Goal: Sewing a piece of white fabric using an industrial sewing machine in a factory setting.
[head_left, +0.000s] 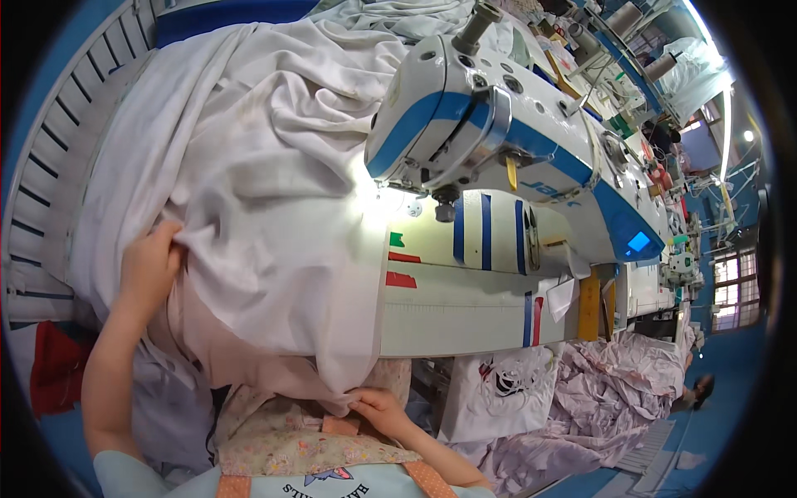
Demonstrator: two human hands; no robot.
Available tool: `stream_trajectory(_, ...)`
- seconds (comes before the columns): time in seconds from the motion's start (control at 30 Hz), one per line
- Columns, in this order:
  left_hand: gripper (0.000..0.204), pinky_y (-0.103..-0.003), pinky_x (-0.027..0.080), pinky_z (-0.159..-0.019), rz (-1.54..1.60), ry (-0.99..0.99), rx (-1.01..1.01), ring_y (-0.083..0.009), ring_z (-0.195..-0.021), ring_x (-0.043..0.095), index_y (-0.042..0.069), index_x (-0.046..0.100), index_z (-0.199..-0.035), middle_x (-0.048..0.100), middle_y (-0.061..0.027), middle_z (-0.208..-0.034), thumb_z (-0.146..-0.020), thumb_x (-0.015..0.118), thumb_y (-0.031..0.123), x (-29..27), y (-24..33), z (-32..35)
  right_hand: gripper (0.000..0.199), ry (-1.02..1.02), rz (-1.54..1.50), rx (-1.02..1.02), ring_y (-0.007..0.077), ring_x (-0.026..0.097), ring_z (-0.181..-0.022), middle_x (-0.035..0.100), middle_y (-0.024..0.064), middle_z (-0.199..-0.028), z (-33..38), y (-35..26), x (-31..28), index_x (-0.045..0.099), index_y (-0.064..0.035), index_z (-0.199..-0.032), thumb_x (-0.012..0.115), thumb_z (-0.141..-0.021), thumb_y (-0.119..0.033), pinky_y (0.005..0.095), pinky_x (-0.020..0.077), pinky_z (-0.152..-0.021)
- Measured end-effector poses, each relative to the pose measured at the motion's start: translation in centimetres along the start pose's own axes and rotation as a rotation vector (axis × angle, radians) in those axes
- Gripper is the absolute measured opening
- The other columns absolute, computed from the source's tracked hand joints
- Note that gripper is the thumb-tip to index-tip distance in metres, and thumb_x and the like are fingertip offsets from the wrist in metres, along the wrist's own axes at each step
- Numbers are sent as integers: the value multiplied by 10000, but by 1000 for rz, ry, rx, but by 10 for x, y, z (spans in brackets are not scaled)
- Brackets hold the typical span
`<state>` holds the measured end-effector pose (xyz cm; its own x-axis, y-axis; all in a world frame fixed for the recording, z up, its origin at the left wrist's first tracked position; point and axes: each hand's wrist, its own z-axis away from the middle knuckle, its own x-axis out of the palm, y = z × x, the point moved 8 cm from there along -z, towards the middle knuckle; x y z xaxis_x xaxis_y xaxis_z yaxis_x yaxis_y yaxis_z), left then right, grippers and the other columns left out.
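A large piece of white fabric [249, 199] lies in folds over the sewing table and hangs down over its near edge. My left hand [152, 257] is closed on a gathered fold at the left side of the fabric. Low at the near edge, my right hand [380, 410] pinches the fabric's hanging corner between thumb and fingers. Beyond and to the right stands a white and blue sewing machine [498, 124], its lamp lighting the needle area next to the fabric's right edge. The needle itself cannot be made out in the glare.
Striped coloured tape marks the machine bed [465, 307]. Below it hangs a white bag [498, 398] with tangled thread, beside a heap of crumpled pale fabric [614, 390]. A white slatted rail [37, 174] borders the left. Thread cones [623, 18] and more machines stand at the far right.
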<state>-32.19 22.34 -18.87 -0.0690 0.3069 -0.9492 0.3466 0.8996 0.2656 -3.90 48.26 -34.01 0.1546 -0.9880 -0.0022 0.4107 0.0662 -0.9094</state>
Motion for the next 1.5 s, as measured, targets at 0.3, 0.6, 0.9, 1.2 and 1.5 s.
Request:
stream_trajectory(0.3,132,-476,451,-666,-39,91,-27,-387,-786,608,47,564,-946,636,-197,-823,-823,518,44,5,-3,-24,170,85,260,-217,248,661,-791,677,124,-887,-20,-18,-16,659,-37,-1004,622,-841,-70,299,512,-710)
stream_trajectory(0.6,119,-496,424,-705,-21,85,1,-429,-847,580,42,510,-993,617,-245,-882,-887,473,80,17,-13,-65,241,167,504,-435,280,658,-806,677,104,-883,-24,-59,-29,668,-61,-949,614,-717,-24,348,523,-709)
stream_trajectory(0.9,61,-491,420,-699,42,148,27,-435,-833,570,26,484,-917,606,-248,-861,-897,460,79,24,-9,-107,230,165,546,-626,273,659,-807,679,101,-879,-17,-104,-20,667,-71,-932,627,-709,-28,358,520,-701)
stream_trajectory(1.2,89,-487,438,-722,45,146,56,-433,-858,575,29,491,-937,605,-250,-872,-880,430,63,36,-7,-148,249,166,483,-802,273,654,-781,668,108,-858,-14,-162,-22,656,-36,-902,647,-656,6,389,546,-788)
stream_trajectory(1.5,87,-488,442,-728,57,183,108,-439,-868,572,15,491,-925,604,-257,-887,-879,434,62,43,-3,-194,265,147,619,-734,306,646,-797,640,117,-858,-46,-193,-40,645,-33,-939,649,-682,32,376,543,-759)
